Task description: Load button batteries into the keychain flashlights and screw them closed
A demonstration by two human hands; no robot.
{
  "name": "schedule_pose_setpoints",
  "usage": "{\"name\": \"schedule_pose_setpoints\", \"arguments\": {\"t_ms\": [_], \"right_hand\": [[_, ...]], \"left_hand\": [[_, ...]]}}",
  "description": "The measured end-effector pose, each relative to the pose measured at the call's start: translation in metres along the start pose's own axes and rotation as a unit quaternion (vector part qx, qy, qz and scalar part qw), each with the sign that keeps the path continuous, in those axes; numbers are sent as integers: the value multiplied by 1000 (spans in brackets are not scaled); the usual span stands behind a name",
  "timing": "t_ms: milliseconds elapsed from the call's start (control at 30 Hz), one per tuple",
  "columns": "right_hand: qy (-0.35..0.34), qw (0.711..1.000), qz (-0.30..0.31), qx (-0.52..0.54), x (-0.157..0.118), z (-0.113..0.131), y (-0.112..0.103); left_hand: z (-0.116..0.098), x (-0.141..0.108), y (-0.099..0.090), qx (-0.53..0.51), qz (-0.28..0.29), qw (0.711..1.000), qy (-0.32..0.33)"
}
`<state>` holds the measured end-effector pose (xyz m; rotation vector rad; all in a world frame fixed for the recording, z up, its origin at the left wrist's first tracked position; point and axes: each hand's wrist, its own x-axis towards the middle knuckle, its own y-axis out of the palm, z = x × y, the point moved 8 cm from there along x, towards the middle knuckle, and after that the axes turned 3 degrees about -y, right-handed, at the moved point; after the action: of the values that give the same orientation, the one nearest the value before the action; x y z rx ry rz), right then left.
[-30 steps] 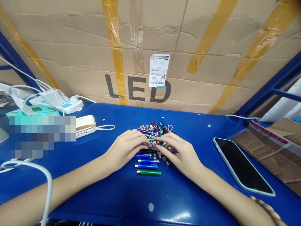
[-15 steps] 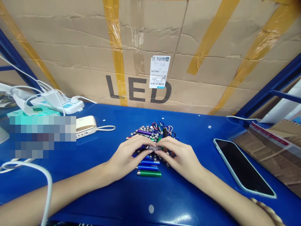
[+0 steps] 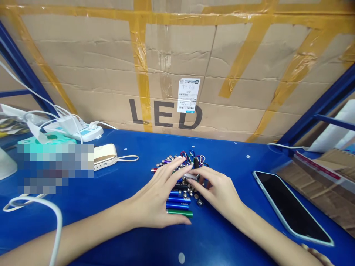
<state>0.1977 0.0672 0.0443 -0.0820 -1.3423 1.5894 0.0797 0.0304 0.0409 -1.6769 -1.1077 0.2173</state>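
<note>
At the frame's centre, my left hand [image 3: 154,201] now spreads open, leaving the silvery piece [image 3: 191,176] to my right hand [image 3: 222,188] alone.

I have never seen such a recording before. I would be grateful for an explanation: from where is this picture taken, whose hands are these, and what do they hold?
There is no machine: these are a person's own bare hands, seen by a camera worn on the head, looking forward and down. The right hand pinches a small silvery piece, too blurred to name surely. The left hand is open, thumb apart from its fingers. On the blue table lie a green tube, blue tubes, round metal pieces and coloured clips. A phone lies to the right. Behind stands taped cardboard marked LED.
</note>
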Motion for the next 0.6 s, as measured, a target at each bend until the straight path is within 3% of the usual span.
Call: {"name": "schedule_pose_setpoints", "arguments": {"t_ms": [167, 367, 600], "right_hand": [[-10, 1000, -22, 8, 1, 3, -5], [-13, 998, -50, 36, 1, 3, -7], [10, 992, -105, 70, 1, 2, -21]], "left_hand": [[-1, 1, 6, 43, 43, 998, 21], [-2, 0, 9, 55, 51, 997, 18], [23, 3, 10, 33, 32, 996, -80]]}}
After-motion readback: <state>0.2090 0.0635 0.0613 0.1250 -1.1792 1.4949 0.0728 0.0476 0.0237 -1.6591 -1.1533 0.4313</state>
